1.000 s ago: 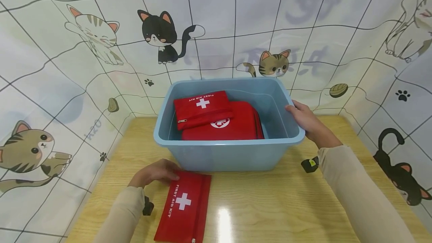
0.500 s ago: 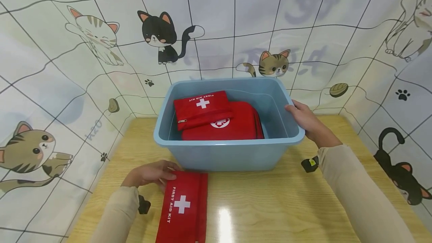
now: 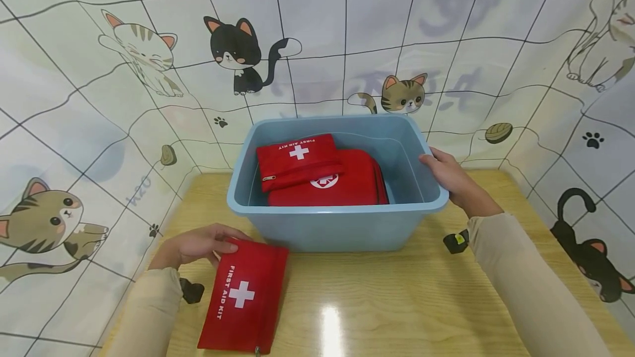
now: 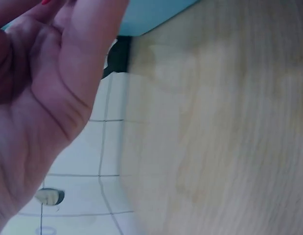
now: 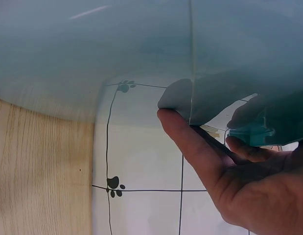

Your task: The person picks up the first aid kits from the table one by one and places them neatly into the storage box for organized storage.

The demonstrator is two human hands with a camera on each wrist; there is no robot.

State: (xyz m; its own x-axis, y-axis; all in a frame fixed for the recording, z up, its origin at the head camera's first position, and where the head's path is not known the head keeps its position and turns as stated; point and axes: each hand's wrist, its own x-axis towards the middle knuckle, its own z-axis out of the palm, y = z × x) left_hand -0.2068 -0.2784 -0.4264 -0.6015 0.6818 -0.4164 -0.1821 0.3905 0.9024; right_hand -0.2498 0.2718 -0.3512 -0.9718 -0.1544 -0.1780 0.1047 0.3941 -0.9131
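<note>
My left hand (image 3: 205, 244) pinches the upper left corner of a flat red first aid pouch (image 3: 263, 291) with a white cross and lettering. The pouch is tilted, in front of the blue plastic tub (image 3: 327, 230). In the left wrist view only a speck of red shows beyond the fingers (image 4: 78, 44). My right hand (image 3: 444, 175) grips the tub's right rim, thumb over the edge; in the right wrist view its fingers lie under the rim. Inside the tub, a smaller red first aid pouch (image 3: 312, 167) rests on a bigger red zipped case (image 3: 357, 186).
The tub stands on a light wooden table (image 3: 397, 302) near the back edge. A cat-patterned, grid-lined wall covering (image 3: 322, 43) encloses the back and sides. Each wrist carries a small black camera. The right part of the tub's inside shows bare blue wall.
My left hand has moved left and a little up, drawing the pouch with it; its top has lifted and tilted away from the tub's front. My right hand has stayed on the rim.
</note>
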